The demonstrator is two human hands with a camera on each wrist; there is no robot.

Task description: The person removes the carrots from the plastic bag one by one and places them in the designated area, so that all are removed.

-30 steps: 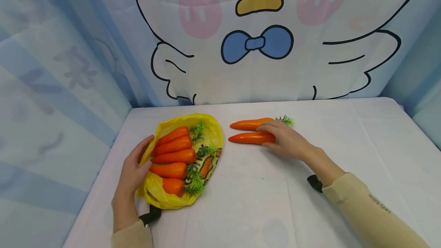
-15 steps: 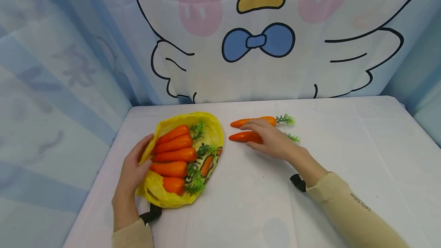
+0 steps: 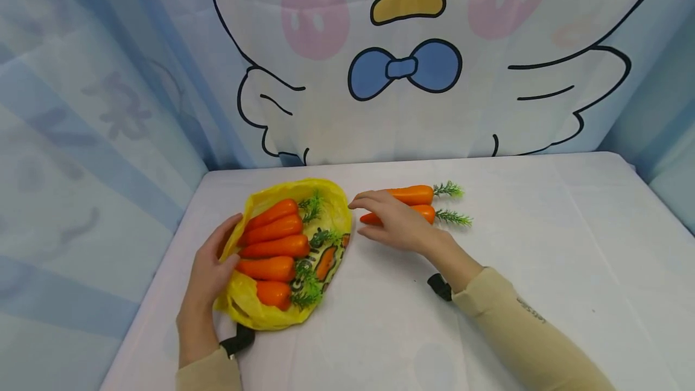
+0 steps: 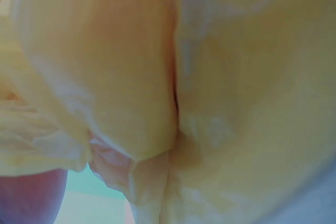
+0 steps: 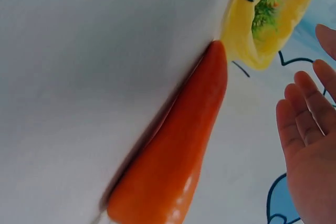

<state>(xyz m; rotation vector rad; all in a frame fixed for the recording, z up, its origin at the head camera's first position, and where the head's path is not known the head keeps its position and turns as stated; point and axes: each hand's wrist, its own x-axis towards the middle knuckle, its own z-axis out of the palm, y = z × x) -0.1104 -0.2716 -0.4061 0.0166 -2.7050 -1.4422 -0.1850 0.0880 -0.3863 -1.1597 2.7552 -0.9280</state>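
Note:
At the left, my left hand (image 3: 209, 273) grips the rim of a yellow plastic bag (image 3: 241, 303) that lies on the table with its mouth spread. Several orange toy carrots (image 3: 276, 247) with green tops lie side by side in it. Yellow plastic (image 4: 105, 66) fills most of the left wrist view. My right hand (image 3: 399, 222) hovers with relaxed, extended fingers over two loose carrots, the far one (image 3: 415, 194) and the near one (image 3: 427, 213), hiding part of both. In the right wrist view, the palm (image 5: 317, 177) holds nothing and a carrot (image 5: 178, 140) lies beside it.
A white cloth covers the table (image 3: 516, 222). Behind it hangs a curtain (image 3: 402, 125) printed with a cartoon figure and blue bow tie. Another blue-and-white curtain (image 3: 98, 198) closes off the left side.
My right hand has moved left along the two loose carrots toward the bag, uncovering their green tops. The left hand and the bag have stayed in place.

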